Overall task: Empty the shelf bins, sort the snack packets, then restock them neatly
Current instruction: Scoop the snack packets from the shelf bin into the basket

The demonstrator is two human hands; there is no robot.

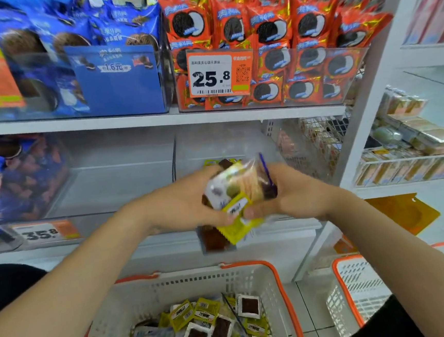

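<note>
Packets [237,191] of mixed snacks sit bunched between our fingers [249,213], left hand [183,201] and right hand [295,192] both curled round them. Beyond the fingertips stands the clear shelf bin [213,145]; below, the basket [278,276]. We should square the edges before setting them in.

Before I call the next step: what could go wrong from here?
1. The packets are only squeezed between the left hand and right hand; the yellow packet hanging out below could slip and miss the basket.
2. The bundle looks mixed, yellow and brown together, so it may go into an empty bin unsorted.
</note>
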